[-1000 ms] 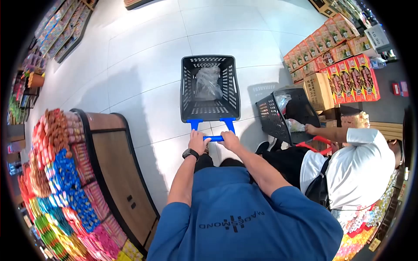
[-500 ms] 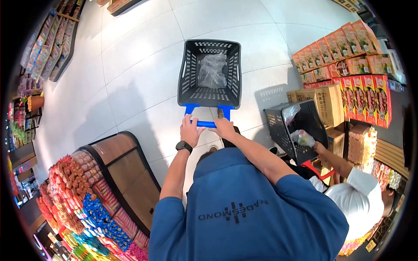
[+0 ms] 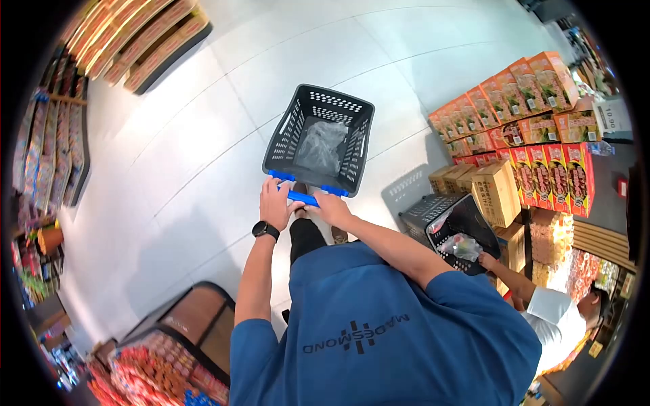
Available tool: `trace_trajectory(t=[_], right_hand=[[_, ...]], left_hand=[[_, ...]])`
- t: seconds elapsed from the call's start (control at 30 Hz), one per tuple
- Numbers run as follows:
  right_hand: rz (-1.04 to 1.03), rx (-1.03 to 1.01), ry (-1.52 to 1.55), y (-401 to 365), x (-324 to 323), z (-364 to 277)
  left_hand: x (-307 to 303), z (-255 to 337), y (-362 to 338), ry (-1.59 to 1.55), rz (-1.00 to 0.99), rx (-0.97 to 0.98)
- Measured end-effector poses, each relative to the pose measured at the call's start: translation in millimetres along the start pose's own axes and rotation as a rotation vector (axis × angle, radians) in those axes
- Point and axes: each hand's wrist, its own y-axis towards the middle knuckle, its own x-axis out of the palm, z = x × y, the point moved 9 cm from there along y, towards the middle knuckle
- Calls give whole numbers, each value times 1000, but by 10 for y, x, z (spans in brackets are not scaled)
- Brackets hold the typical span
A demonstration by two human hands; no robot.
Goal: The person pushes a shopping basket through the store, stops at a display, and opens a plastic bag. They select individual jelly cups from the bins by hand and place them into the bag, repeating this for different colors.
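Both my hands hold the blue handle point(image 3: 302, 197) of a black perforated shopping basket point(image 3: 271, 145). My left hand point(image 3: 275, 206), with a dark watch on its wrist, is wrapped around the left end of the bar. Around the right end close the fingers of my right hand point(image 3: 332, 209). Inside the basket lies a crumpled clear plastic bag point(image 3: 321, 147); what it contains, I cannot make out. The basket is out in front of my body, tilted slightly in view, above pale floor tiles.
At right, a person in a white shirt point(image 3: 554, 321) has a hand at another black basket point(image 3: 423, 216) holding plastic bags. Behind it stand cardboard cartons point(image 3: 496, 193) and stacked orange boxes point(image 3: 545, 81). A display of wrapped snacks point(image 3: 149, 369) is at lower left, shelves point(image 3: 169, 57) at upper left.
My basket has swung round and sits a little lower in view, its handle now slanting. The snack display has slid downward, and more of the upper-left shelves shows. Both hands keep their hold.
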Motion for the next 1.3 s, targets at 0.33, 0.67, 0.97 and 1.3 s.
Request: trace_trajectory(t=[0.33, 0.67, 0.97, 1.3], right_hand=[[277, 45, 19, 1533, -1792, 622], [325, 173, 144, 2548, -3436, 1487], [338, 187, 156, 3286, -4845, 2723], [438, 296, 159, 4138, -6615, 4038]], left_hand=[[53, 223, 2778, -105, -85, 234], [506, 900, 5135, -40, -217, 446], [1177, 1783, 6862, 33, -310, 483], [1879, 2815, 9060, 18, -374, 573]])
